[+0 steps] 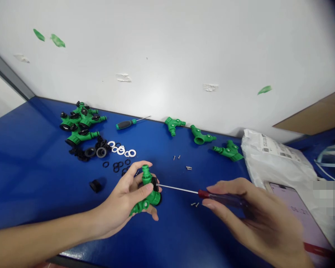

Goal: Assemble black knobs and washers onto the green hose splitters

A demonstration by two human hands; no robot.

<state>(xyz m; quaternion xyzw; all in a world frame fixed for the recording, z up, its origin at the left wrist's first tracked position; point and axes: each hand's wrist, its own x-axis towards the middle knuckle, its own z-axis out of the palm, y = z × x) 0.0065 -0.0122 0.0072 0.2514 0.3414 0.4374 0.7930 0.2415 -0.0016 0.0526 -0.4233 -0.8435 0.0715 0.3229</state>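
My left hand (pixel 128 195) is closed around a green plastic Y-shaped hose connector (pixel 147 179), its thumb pressed on the body. A black valve knob (pixel 154 184) sits on the connector's side. In my right hand (pixel 257 216) is a screwdriver (pixel 181 189) with a dark red, see-through handle, gripped between thumb and fingers. The screwdriver's thin shaft points left, and its tip meets the black knob. Whether a screw is under the tip is too small to tell. Small screws (pixel 194 204) lie on the blue table below the shaft.
Assembled green connectors (pixel 83 119) are piled at left, near black parts, white washers (pixel 121 150) and black O-rings (pixel 116 166). A green-black screwdriver (pixel 125 124) and bare connectors (pixel 201 136) lie along the wall. A white bag (pixel 279 156) and phone (pixel 296 212) are at right.
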